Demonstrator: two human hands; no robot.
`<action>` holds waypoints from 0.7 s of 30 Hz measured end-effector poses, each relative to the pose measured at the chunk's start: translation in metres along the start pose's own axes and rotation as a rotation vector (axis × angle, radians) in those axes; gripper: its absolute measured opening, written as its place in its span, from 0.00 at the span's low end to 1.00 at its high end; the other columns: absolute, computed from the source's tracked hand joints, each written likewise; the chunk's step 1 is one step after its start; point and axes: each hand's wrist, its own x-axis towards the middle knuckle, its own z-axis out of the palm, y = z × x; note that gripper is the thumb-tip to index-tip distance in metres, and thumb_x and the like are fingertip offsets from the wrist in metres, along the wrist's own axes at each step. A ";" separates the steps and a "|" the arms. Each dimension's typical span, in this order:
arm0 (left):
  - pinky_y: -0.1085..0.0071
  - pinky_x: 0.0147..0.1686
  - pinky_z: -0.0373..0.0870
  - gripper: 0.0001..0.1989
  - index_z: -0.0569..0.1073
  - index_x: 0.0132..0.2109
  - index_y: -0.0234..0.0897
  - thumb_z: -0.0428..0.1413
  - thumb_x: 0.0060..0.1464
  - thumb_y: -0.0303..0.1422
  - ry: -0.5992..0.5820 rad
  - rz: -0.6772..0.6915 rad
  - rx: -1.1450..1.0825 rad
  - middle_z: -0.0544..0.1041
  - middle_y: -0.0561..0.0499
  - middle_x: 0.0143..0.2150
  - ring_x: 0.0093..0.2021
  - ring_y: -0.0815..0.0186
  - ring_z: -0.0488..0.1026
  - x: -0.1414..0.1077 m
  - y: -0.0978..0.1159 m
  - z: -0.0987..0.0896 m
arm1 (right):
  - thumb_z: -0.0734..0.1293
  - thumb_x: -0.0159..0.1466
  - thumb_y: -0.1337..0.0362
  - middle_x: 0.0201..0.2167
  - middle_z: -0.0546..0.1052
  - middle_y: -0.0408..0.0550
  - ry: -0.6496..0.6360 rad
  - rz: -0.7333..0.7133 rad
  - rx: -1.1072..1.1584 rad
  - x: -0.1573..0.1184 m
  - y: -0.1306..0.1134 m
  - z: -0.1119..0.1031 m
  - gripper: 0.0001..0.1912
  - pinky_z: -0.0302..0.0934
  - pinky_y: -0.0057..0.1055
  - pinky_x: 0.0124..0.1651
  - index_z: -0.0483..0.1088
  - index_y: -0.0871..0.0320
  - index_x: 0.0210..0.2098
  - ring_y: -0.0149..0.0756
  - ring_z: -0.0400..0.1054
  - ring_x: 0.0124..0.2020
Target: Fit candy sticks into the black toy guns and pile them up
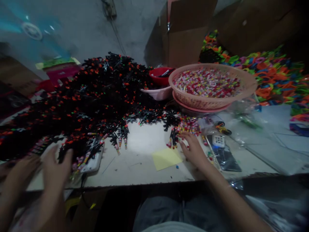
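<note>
My left hand (56, 167) is blurred at the left, thumb and fingers apart, beside a white device resembling a small scale (93, 164) heaped with black toy guns (93, 146) and colourful little tubes. Whether it touches them is unclear. My right hand (194, 151) reaches in with thumb and forefinger spread, fingertips at a small pile of pink and red candy-like tubes (190, 125). Just left of those fingertips lies a small bunch of toy guns with tubes attached (173, 137). More such guns with tubes (122, 137) lie mid-table. Below is a yellow paper (167, 159).
A large mound of black toy guns (96, 90) covers the back left. A pink basket of tubes (207, 102) stands by a red bowl (158, 79). Colourful plastic pieces (267, 77) heap at right. A bagged dark item (223, 158) lies nearby. Another person's hand (25, 167) is far left.
</note>
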 end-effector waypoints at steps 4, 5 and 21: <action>0.56 0.62 0.57 0.26 0.68 0.56 0.38 0.52 0.53 0.46 -0.291 0.372 -0.222 0.59 0.41 0.65 0.64 0.54 0.58 -0.012 0.120 0.077 | 0.58 0.65 0.65 0.50 0.69 0.56 -0.022 -0.087 -0.070 -0.036 -0.019 0.001 0.13 0.58 0.48 0.56 0.67 0.57 0.48 0.45 0.62 0.54; 0.55 0.62 0.56 0.27 0.68 0.57 0.38 0.52 0.53 0.45 -0.356 0.400 -0.200 0.56 0.40 0.67 0.65 0.53 0.56 -0.008 0.148 0.102 | 0.59 0.65 0.66 0.51 0.69 0.56 -0.042 -0.110 -0.091 -0.044 -0.026 0.004 0.13 0.56 0.49 0.57 0.67 0.57 0.48 0.45 0.61 0.55; 0.33 0.57 0.46 0.36 0.68 0.58 0.47 0.51 0.46 0.59 -0.625 0.390 0.101 0.54 0.44 0.68 0.65 0.32 0.45 0.045 0.255 0.257 | 0.59 0.63 0.70 0.42 0.74 0.48 -0.028 -0.161 -0.153 -0.075 -0.040 0.018 0.10 0.51 0.46 0.57 0.68 0.54 0.42 0.41 0.64 0.47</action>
